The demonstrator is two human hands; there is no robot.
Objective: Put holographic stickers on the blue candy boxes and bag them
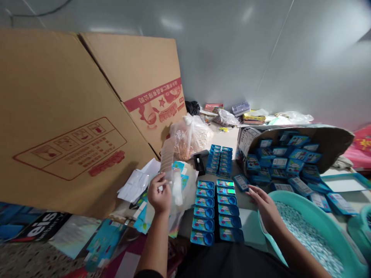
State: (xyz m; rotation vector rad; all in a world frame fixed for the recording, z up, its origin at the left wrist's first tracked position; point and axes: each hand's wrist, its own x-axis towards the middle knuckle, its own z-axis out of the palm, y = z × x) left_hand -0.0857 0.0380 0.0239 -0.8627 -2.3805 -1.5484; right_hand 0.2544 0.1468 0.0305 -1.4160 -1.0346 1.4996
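My left hand (160, 194) pinches a clear plastic sheet (167, 158) marked with rows of strips, held up over loose papers. To the right, my right hand (265, 206) has its fingertips drawn together beside a small blue pack (241, 182); whatever they pinch is too small to make out. Between my hands lie two columns of flat blue packs, a left column (204, 212) and a right column (228, 209), each with a round feature at one end. Two packs (226, 187) at the far end of the right column shine with rainbow glare.
Stacked blue packs (218, 160) stand behind the columns. A tipped carton (333, 143) spills more packs at right, near a turquoise basin (324, 216) of small pale-blue pieces. A tied plastic bag (191, 135) and a large cardboard box (72, 100) are at left.
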